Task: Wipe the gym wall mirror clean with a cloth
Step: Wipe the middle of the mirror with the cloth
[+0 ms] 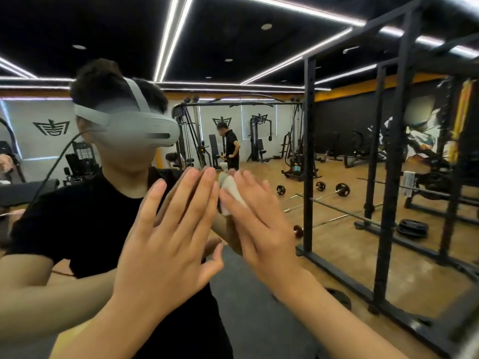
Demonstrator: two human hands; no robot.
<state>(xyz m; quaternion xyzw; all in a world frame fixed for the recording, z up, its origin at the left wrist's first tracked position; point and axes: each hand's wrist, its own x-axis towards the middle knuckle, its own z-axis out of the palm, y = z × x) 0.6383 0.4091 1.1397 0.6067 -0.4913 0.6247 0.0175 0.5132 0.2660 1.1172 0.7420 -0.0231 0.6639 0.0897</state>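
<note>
The left hand [166,244] is open, fingers spread flat on the glass. Just beside it, the right hand [261,229] has straight fingers too and presses a small white cloth [234,193] against the mirror [285,141]. In the mirror is a person in a grey headset [145,128].

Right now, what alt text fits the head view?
Both hands lie flat on the mirror, the right hand pressing a white cloth under straight fingers, the left hand bare. The glass reflects a person in a headset and gym racks.
</note>
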